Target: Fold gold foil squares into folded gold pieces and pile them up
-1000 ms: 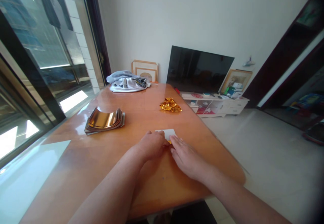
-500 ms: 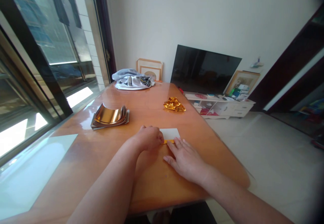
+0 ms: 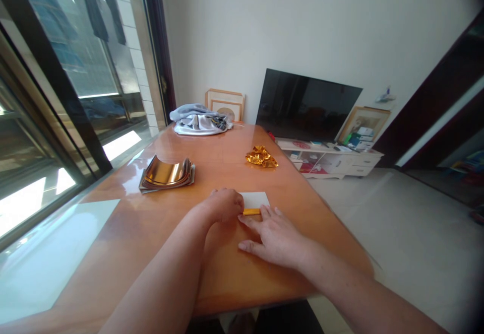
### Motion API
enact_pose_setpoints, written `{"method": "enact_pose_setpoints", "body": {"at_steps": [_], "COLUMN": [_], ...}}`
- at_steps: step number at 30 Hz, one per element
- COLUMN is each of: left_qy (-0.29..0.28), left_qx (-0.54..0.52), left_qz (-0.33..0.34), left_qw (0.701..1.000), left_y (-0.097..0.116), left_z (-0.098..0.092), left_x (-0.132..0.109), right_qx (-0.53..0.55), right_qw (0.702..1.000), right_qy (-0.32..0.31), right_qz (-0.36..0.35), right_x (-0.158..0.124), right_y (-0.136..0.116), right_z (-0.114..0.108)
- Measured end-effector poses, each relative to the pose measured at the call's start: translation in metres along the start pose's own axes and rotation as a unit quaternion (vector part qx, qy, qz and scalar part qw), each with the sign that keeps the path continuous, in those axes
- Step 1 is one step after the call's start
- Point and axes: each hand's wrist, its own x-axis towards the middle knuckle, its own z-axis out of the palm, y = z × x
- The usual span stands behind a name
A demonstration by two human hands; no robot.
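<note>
A small sheet of gold foil paper (image 3: 255, 199) lies white side up on the table, with a narrow gold strip folded over along its near edge. At the left end of that strip, my left hand (image 3: 226, 205) has its fingers curled and closed on the paper; its fingertips are partly hidden. My right hand (image 3: 279, 236) lies flat with fingers spread, the index finger stretched along the fold and other fingertips at the strip's right end. Beyond the hands sits a crumpled or folded gold foil piece (image 3: 261, 157). A curved stack of gold foil paper (image 3: 169, 174) rests to the left.
The brown table (image 3: 227, 283) has its right edge beside my right forearm. A pale sheet (image 3: 56, 258) covers its left side by the window. Bundled grey cloth (image 3: 200, 120) lies at the far end. A television (image 3: 306, 105) stands on a white cabinet (image 3: 336, 163) beyond.
My right index finger has shifted left along the fold, and the thumb has moved left too. More of the gold strip shows. My left hand stays at its left end.
</note>
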Motion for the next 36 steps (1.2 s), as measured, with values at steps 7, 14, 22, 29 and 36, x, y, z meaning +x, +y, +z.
{"method": "enact_pose_setpoints", "body": {"at_steps": [7, 14, 22, 29, 36], "left_qy": [0.028, 0.053, 0.077, 0.084, 0.083], "left_qx": [0.023, 0.045, 0.059, 0.037, 0.024], "left_qz": [-0.018, -0.037, -0.036, -0.044, -0.048], "left_qw": [0.999, 0.997, 0.995, 0.995, 0.995], "left_y": [0.005, 0.011, 0.013, 0.011, 0.011], "left_z": [0.007, 0.013, 0.019, 0.022, 0.021], "left_x": [0.002, 0.007, 0.010, 0.012, 0.012], "right_qx": [0.112, 0.152, 0.018, 0.000, -0.016], "right_qw": [0.991, 0.972, 0.991, 0.998, 0.993], "right_qy": [0.071, 0.158, 0.129, 0.050, 0.071], "right_qz": [0.030, 0.088, 0.007, 0.027, 0.089], "right_x": [0.000, 0.017, 0.018, -0.001, -0.015], "right_y": [0.026, 0.055, 0.034, 0.042, 0.066], "right_z": [-0.005, -0.007, 0.001, 0.025, 0.017]}}
